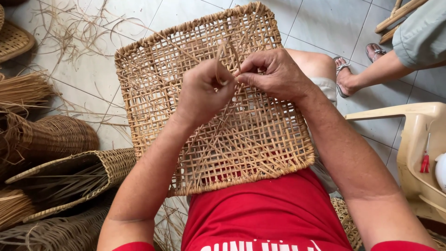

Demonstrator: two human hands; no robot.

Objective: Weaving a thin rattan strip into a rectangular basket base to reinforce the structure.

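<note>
Both hands meet over the upper middle of the woven rattan panel, left hand and right hand each pinching thin cane strands that rise upward, away from the body.

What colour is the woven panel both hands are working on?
Light tan, natural cane in an open lattice weave, shown in the head view.

Wicker baskets, loose cane strands, beige plastic chair, perhaps red-handled tool, someone's sandalled foot.
</note>
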